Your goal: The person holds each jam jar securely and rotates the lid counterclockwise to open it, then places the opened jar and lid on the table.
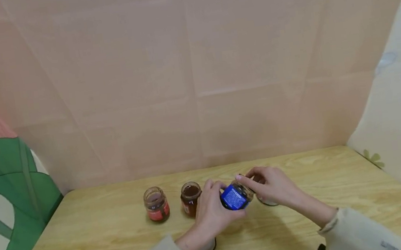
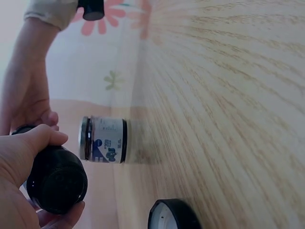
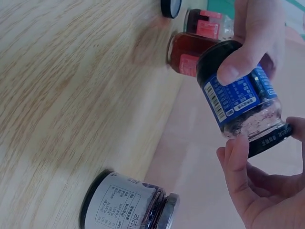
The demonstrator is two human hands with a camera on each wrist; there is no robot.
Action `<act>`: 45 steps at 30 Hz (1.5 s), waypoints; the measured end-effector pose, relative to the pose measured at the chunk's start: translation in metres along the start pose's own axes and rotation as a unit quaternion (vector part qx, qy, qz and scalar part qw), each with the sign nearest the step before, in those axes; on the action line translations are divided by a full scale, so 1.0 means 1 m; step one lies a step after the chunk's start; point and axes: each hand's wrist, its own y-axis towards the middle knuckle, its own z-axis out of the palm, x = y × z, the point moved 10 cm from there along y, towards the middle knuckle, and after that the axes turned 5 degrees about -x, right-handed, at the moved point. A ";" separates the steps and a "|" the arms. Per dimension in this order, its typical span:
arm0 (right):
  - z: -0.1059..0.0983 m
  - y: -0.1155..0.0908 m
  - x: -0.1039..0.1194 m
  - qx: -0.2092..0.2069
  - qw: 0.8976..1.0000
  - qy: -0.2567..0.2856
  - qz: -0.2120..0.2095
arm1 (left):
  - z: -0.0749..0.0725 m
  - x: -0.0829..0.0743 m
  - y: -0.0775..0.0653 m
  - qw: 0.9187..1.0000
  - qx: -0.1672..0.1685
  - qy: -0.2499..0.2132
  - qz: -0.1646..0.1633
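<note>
My left hand (image 1: 211, 208) grips a glass jar with a blue label (image 1: 234, 198) and holds it tilted above the table. Its dark base faces the left wrist camera. With thumb and fingers, my right hand (image 1: 274, 183) pinches the black lid (image 3: 269, 140) at the jar's mouth. The right wrist view shows the lid at the rim; whether it is loose I cannot tell. Clear glass with dark residue shows between label and lid. Just beyond the right hand, a white-labelled jar (image 3: 125, 200) with a metallic lid stands upright, mostly hidden in the head view.
Two lidless jars with red labels stand left of my hands: one at the far left (image 1: 156, 206), one (image 1: 190, 197) right beside the left hand. A dark-rimmed lid (image 1: 208, 248) lies under the left wrist. A pinkish cloth (image 1: 197, 100) hangs behind the wooden table (image 1: 96, 231).
</note>
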 end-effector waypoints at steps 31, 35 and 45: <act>-0.001 -0.028 0.035 -0.014 0.969 0.121 -0.216 | -0.001 -0.003 -0.017 0.995 0.044 -0.074 0.052; -0.009 -0.036 0.047 -0.042 0.954 0.105 -0.278 | -0.004 -0.003 -0.019 0.995 0.033 -0.081 0.055; -0.005 -0.034 0.047 0.011 0.957 0.112 -0.268 | -0.006 0.000 -0.016 0.997 0.023 -0.060 0.047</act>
